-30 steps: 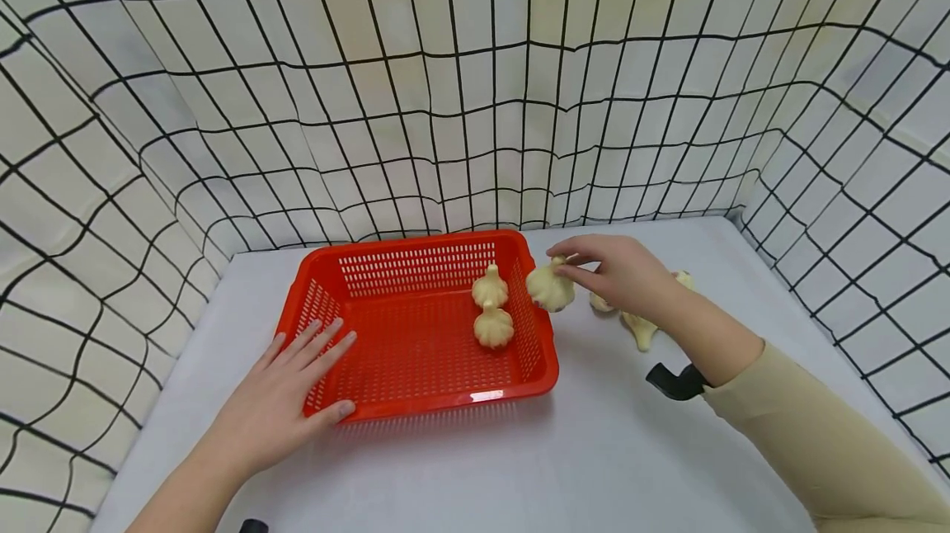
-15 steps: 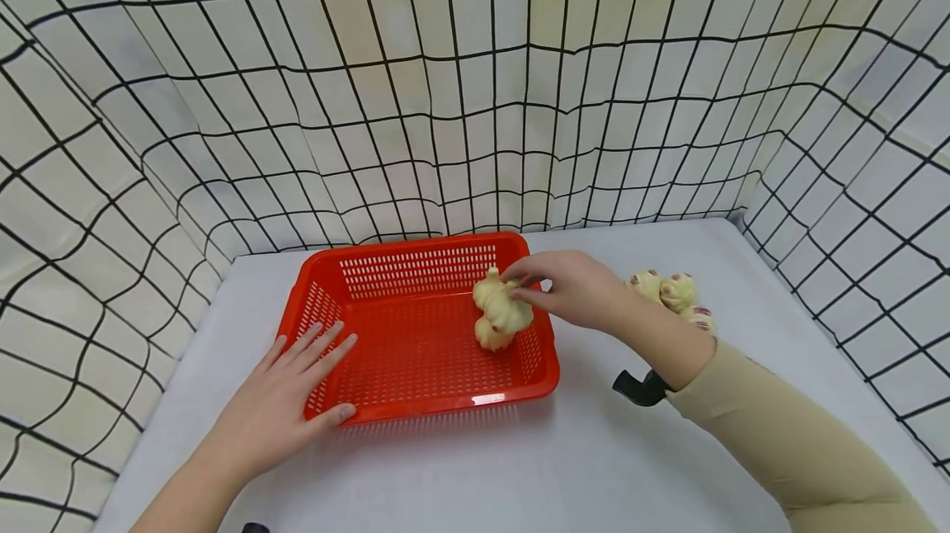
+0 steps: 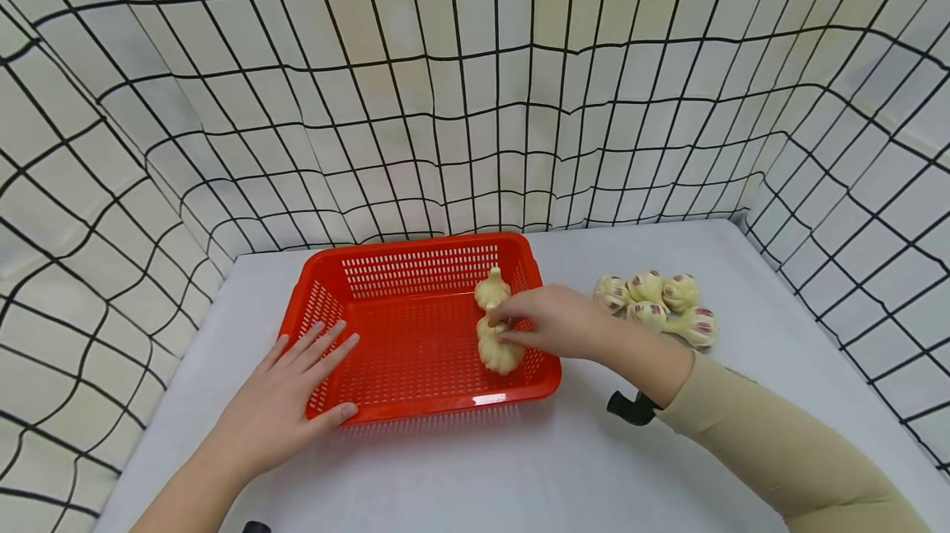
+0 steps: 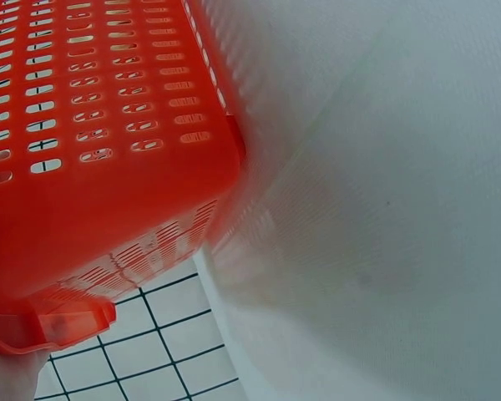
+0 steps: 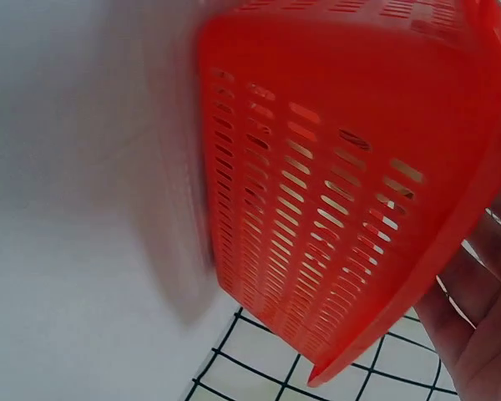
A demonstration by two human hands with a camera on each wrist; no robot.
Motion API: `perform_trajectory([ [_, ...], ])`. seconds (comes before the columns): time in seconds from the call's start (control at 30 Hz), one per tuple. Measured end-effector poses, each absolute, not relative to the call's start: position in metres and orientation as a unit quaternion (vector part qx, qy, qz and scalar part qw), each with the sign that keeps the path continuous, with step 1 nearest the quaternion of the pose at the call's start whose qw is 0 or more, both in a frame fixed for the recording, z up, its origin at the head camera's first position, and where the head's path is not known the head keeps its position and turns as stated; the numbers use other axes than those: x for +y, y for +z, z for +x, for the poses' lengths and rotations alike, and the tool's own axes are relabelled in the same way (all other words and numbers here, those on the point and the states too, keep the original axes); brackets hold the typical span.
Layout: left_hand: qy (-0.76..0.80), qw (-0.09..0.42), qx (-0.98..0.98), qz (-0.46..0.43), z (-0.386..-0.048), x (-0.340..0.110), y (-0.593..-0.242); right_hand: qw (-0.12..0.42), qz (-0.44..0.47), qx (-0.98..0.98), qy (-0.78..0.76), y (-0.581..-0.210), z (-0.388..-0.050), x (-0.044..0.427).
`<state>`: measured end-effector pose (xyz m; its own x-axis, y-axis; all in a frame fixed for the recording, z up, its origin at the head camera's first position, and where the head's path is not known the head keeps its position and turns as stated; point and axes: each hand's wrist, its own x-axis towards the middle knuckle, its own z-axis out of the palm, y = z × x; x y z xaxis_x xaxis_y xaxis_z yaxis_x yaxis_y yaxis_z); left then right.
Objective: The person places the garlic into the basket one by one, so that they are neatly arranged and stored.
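My right hand reaches over the right rim of a red perforated plastic basket. Its thumb and fingers pinch a pale garlic bulb low inside the basket, near the right wall. Behind it sits another garlic bulb, stem up; a further bulb is mostly covered by the held one and the fingers. My left hand rests on the basket's left rim, fingers spread and straight. In the right wrist view, the basket wall hides the bulbs, and part of the right hand shows beyond the rim.
Several garlic bulbs with purplish marks lie clustered on the white tabletop, right of the basket. A black curved piece is at my right wrist. Black netting over white cloth encloses the back and sides.
My right hand has carried the garlic bulb from above the right rim leftward and down into the basket, then toward the front. More table bulbs are uncovered. The left hand stays put.
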<state>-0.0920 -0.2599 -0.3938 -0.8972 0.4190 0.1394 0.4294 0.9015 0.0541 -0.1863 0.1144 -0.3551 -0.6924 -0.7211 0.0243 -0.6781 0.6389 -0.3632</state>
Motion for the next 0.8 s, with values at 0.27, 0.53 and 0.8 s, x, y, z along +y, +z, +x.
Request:
perform_trajectory([
  [0.27,-0.043,0.063,-0.973,-0.22,-0.093,-0.26,-0.394,0.084,-0.41,0.898,-0.134,-0.363,-0.186,0.112],
  [0.53,-0.033,0.071,-0.972,-0.221,-0.094,-0.263,-0.396,0.074,-0.437,0.89,-0.104,-0.367,-0.185,0.109],
  [0.8,-0.036,0.069,-0.972,-0.221,-0.095,-0.261,-0.396,0.075,-0.466,0.879,-0.068,-0.372,-0.188,0.108],
])
